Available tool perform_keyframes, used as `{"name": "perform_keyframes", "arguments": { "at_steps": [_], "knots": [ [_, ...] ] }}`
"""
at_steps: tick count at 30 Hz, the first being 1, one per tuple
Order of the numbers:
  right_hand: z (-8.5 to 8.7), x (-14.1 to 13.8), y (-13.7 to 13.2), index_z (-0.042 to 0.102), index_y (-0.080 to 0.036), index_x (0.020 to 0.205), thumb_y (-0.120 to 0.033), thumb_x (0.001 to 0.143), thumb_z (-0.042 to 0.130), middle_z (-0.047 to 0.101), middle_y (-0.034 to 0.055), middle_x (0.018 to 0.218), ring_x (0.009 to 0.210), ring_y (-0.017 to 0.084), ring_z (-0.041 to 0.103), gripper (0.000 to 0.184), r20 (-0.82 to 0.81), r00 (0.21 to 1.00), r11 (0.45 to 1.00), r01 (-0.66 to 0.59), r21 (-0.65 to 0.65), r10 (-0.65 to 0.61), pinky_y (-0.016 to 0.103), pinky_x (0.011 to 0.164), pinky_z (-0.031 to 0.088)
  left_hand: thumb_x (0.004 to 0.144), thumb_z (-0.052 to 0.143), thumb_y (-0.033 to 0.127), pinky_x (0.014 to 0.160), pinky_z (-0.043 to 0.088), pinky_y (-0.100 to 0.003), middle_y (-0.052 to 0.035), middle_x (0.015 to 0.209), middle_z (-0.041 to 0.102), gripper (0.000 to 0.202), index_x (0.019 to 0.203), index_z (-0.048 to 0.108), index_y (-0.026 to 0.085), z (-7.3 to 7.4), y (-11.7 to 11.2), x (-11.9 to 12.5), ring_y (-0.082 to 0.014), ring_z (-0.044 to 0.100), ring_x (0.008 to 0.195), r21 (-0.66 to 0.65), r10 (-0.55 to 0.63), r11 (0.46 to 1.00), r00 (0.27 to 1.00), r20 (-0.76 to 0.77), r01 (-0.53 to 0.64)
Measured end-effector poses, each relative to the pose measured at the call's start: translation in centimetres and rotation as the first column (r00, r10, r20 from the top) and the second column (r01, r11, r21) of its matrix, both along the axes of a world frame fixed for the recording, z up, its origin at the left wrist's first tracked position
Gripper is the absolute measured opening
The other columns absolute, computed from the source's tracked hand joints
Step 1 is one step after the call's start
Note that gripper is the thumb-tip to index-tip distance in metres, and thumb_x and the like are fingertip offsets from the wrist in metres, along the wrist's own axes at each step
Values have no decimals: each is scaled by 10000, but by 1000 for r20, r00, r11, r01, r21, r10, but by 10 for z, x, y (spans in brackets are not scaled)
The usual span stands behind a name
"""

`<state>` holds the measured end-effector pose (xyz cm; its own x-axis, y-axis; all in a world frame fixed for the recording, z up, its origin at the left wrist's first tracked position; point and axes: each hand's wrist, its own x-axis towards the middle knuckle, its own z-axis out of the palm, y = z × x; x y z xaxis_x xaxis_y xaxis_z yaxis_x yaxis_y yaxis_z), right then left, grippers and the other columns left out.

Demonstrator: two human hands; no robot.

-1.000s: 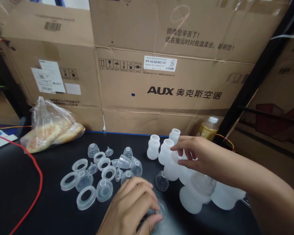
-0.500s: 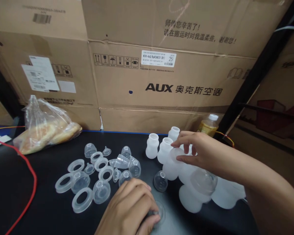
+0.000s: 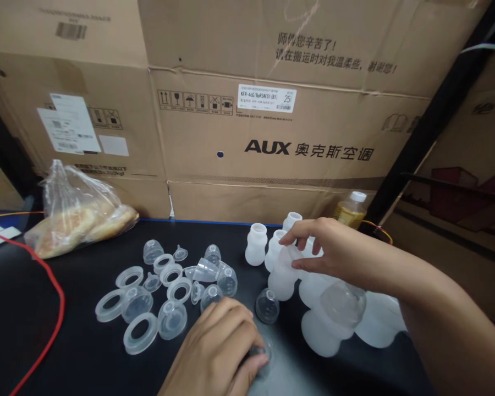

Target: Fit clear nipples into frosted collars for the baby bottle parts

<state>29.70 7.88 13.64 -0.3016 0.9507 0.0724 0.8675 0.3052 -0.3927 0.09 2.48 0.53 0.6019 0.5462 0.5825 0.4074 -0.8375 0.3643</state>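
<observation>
At the front middle, my left hand (image 3: 218, 346) has its fingers curled down around a clear dome-shaped cap (image 3: 266, 352), mostly hidden by the fingers, low on the table. My right hand (image 3: 313, 250) reaches in from the right with thumb and fingers around the upper part of a frosted white bottle (image 3: 281, 283), which looks tilted. Another frosted bottle (image 3: 256, 245) stands upright behind it, among several similar ones. Between the two hands sits a clear dome cap (image 3: 267, 306). Close to my right forearm lies a frosted bottle with a clear dome on it (image 3: 342, 305).
Left of centre, translucent rings (image 3: 141, 333), dome caps (image 3: 172, 319) and small nipple-like pieces (image 3: 180, 253) are scattered. A bag of bread (image 3: 82, 225) and a red cable (image 3: 60, 300) are on the left. A big cardboard box (image 3: 214, 198) stands behind, with a yellow drink bottle (image 3: 350, 210) at right.
My right hand has shifted slightly left, and the frosted bottle in it has moved left too. My left hand has stayed almost in place over the clear cap.
</observation>
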Motion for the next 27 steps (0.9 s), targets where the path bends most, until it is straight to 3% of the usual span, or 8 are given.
{"name": "perform_keyframes", "arguments": {
  "at_steps": [10, 16, 22, 27],
  "knots": [
    [8, -22, -4, 810, -320, 1283, -324, 941, 848, 835, 42, 1308, 1150, 316, 780, 344, 6, 1000, 1000, -25, -8, 25, 470, 992, 617, 989, 712, 10, 986, 673, -425, 3, 1071, 782, 274, 1040, 643, 270, -4, 1, -5, -256, 755, 1104, -59, 26, 998, 997, -72, -30],
    [9, -24, -8, 821, -298, 1263, -318, 972, 831, 817, 68, 1285, 1143, 323, 794, 292, 33, 999, 999, -21, -48, 22, 461, 963, 635, 1014, 665, 11, 967, 666, -433, 1, 1054, 770, 259, 1026, 622, 267, -4, -1, -3, -256, 747, 1061, -62, 36, 997, 996, -79, -40],
    [9, -27, -7, 839, -300, 1283, -236, 927, 846, 832, 48, 1333, 1138, 317, 800, 361, 62, 995, 997, -70, -41, 73, 465, 997, 629, 998, 677, -1, 936, 653, -439, -1, 1040, 762, 277, 1015, 613, 267, -3, -3, -1, -269, 738, 1054, -57, 59, 996, 996, -71, -63],
    [12, -30, -7, 870, -347, 1207, -189, 852, 872, 881, 12, 1185, 981, 292, 820, 388, 67, 991, 993, -115, -32, 117, 427, 919, 638, 1023, 646, -7, 963, 636, -463, -10, 1059, 749, 275, 1025, 605, 265, -7, -4, -1, -277, 723, 1078, -78, 77, 994, 994, -83, -83]
  ]
}}
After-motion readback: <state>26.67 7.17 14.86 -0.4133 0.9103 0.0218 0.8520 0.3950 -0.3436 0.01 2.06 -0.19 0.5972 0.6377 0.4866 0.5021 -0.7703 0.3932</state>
